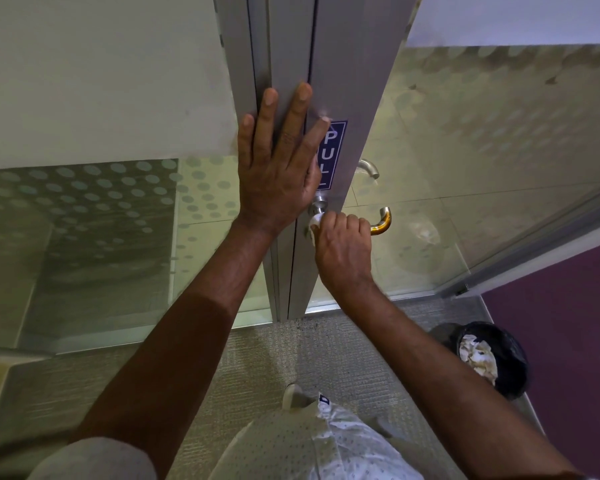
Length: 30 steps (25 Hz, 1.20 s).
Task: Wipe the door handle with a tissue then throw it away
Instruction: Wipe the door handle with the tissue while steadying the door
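The metal door handle sticks out from the grey door frame and curves back at its brass-tinted end. My right hand is closed around the handle near its base, with a white tissue bunched between the palm and the bar. My left hand lies flat with fingers spread on the door frame, just above the handle and partly over a blue PULL sign. A black bin with crumpled white tissues in it stands on the floor at the lower right.
Frosted dotted glass panels flank the door on both sides. A second handle shows behind the glass. Grey carpet covers the floor, and a purple wall rises at the right beside the bin.
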Motion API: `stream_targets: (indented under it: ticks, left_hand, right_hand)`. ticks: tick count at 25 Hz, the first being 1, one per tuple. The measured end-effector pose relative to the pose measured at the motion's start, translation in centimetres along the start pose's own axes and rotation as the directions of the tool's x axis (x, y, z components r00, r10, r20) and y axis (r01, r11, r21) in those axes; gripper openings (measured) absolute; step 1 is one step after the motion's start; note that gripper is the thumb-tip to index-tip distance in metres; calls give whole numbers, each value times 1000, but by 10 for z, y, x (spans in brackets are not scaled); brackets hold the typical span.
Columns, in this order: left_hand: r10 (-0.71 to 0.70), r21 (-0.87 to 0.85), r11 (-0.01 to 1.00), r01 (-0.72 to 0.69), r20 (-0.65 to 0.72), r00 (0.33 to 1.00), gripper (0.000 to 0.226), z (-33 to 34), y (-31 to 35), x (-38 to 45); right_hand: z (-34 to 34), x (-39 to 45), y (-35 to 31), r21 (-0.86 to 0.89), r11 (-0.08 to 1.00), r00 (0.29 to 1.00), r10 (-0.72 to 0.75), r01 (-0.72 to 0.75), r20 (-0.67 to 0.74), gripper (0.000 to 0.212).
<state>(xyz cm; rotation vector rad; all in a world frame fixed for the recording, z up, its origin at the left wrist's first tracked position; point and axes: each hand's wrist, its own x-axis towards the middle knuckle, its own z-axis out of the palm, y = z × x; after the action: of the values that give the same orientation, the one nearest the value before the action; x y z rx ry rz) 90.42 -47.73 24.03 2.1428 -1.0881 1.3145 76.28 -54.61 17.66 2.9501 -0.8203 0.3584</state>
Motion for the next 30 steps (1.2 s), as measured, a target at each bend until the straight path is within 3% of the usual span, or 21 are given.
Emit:
stream_targets:
  ticks: [2, 5, 7, 10, 12, 18, 21, 24, 26, 30]
  left_hand:
    - [-5, -5, 1000, 5, -3, 1000, 51, -1, 0, 0]
    - [-15, -5, 1000, 15, 4, 1000, 50, -1, 1, 0]
    - [-17, -14, 1000, 17, 6, 1000, 50, -2, 1, 2]
    - [-13, -11, 1000, 13, 2, 1000, 50, -2, 1, 2]
    - [-19, -14, 1000, 19, 7, 1000, 49, -1, 1, 2]
    - [-29, -12, 1000, 29, -4, 1000, 55, 0, 2, 2]
    - [-33, -9, 999, 33, 9, 999, 52, -3, 2, 3]
    - [-29, 10, 1000, 29, 20, 999, 51, -4, 3, 4]
    - [-43, 14, 999, 43, 13, 999, 53, -3, 3, 4]
    - [-62, 29, 998, 63, -25, 998, 71, 0, 5, 3]
  right_hand:
    - [-8, 12, -5, -35, 999, 1000, 1, 0, 26, 33]
    - [-12, 24, -2, -130, 987, 991, -82, 96, 108, 15]
    - [-10, 26, 0, -143, 978, 977, -124, 149, 174, 14]
    - [-10, 16, -5, 0, 1000, 1000, 17, -17, 15, 37]
    - [-5, 2, -8, 22, 999, 999, 41, -41, -26, 34]
    - [-8, 22, -3, -79, 994, 987, -59, 71, 152, 13]
    - [-10, 30, 2, -108, 979, 969, -152, 175, 194, 22]
    - [-8, 25, 1, -117, 987, 991, -103, 113, 89, 18]
    - [-3, 14, 1, -12, 1000, 999, -20, 19, -40, 33]
    - [7, -3, 7, 0, 998, 997, -66, 66, -43, 19]
